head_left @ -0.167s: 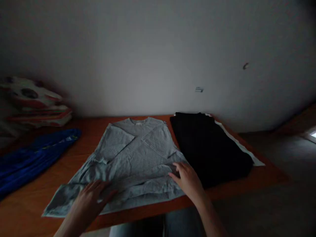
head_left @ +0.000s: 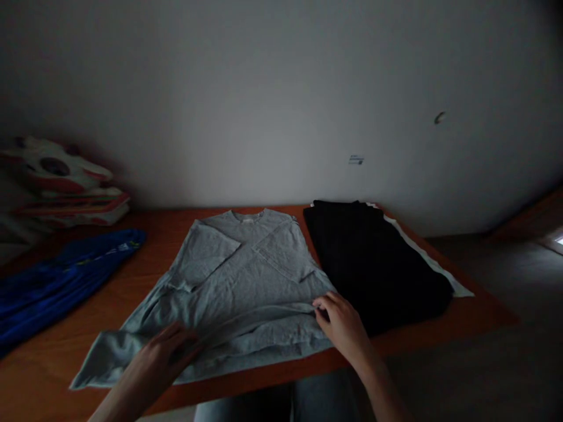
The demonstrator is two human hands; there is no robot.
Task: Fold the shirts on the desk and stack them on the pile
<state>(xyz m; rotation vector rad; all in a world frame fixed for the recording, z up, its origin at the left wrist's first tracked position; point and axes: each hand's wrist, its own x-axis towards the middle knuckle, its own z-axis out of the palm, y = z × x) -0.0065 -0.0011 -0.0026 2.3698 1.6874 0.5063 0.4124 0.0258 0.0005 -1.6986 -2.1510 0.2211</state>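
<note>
A grey short-sleeved T-shirt (head_left: 246, 281) lies spread out, its neck toward the wall and both sleeves turned inward across the body. Near its lower end, a ridge of cloth runs between my two hands. My right hand (head_left: 341, 319) pinches this ridge at the right side, thumb and fingertips together. At the left, my left hand (head_left: 165, 351) has its fingers curled on the cloth, gripping the same ridge; its fingertips are dim and partly hidden. The bottom part of the shirt is rumpled and lies near the table's front edge.
Black folded clothing (head_left: 378, 264) lies right of the shirt, over a white cloth (head_left: 433, 264). A blue garment (head_left: 74, 272) is at the left. Behind it, a white-and-red plush toy (head_left: 61, 167) rests by the wall (head_left: 264, 105). The wooden tabletop (head_left: 145, 258) ends close to my legs.
My right hand has closed its thumb and fingers on the cloth, moving slightly right. My left fingers have curled in, and the ridge between the hands stands out more sharply.
</note>
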